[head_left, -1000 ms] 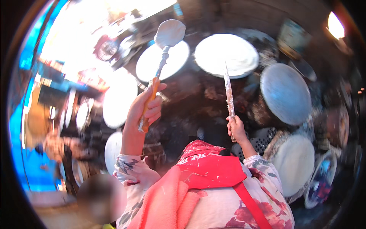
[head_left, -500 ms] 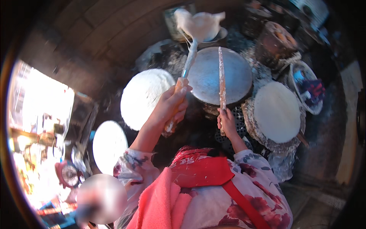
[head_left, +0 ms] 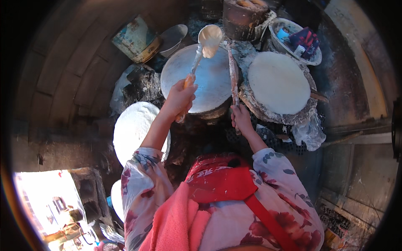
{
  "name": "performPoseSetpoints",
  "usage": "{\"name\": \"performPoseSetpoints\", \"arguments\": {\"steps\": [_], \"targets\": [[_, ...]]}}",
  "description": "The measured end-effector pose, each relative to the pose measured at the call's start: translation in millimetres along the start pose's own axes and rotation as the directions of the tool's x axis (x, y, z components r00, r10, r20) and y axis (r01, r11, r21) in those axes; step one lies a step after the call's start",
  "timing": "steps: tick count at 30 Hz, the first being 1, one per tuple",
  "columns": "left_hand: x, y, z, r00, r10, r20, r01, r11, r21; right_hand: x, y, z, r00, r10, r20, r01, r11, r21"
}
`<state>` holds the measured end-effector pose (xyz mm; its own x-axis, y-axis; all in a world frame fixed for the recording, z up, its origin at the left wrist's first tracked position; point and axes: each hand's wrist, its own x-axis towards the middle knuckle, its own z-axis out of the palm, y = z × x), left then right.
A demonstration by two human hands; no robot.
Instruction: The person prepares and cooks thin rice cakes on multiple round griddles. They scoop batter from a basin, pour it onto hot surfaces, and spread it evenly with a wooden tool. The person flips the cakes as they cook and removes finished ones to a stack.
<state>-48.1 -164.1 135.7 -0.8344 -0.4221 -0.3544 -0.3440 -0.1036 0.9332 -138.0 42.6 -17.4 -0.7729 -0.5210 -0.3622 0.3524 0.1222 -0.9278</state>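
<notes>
My left hand point(head_left: 181, 99) is closed round the wooden handle of a ladle point(head_left: 209, 37). Pale, thick batter fills its bowl and hangs off the edge, above the far right part of a round grey griddle point(head_left: 192, 83). In my right hand point(head_left: 241, 118) is a long, flat wooden spatula point(head_left: 233, 73), crusted with batter and pointing away from me past the griddle's right edge. The griddle's surface shows no sheet of batter. To its right, a pale round sheet point(head_left: 278, 83) lies on a crusted round stand.
A broad white round point(head_left: 136, 129) sits at left, near my left forearm. Beyond the griddle stand a stained bucket point(head_left: 136, 39), a metal bowl point(head_left: 173, 37) and a brown clay stove point(head_left: 245, 21). A white basin point(head_left: 312, 58) holding cloth is at far right. Plastic wrap point(head_left: 309, 131) hangs below the stand.
The view has swung toward the right. Batter that spread wide from the ladle now hangs as a short lump, and the ladle is closer to the spatula. Both hands keep their hold.
</notes>
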Motion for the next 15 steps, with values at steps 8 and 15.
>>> {"name": "performPoseSetpoints", "arguments": {"steps": [8,15], "targets": [[67.5,-49.2,24.2,0.975,0.214,-0.065,-0.121,0.749,0.651,9.9,17.4,11.4,0.988,-0.028,-0.15,-0.018,0.954,-0.299],[104.0,-73.7,13.4,0.955,0.272,-0.122,-0.014,0.45,0.893,27.3,6.5,48.6,0.973,-0.169,-0.156,0.007,0.7,-0.714]]}}
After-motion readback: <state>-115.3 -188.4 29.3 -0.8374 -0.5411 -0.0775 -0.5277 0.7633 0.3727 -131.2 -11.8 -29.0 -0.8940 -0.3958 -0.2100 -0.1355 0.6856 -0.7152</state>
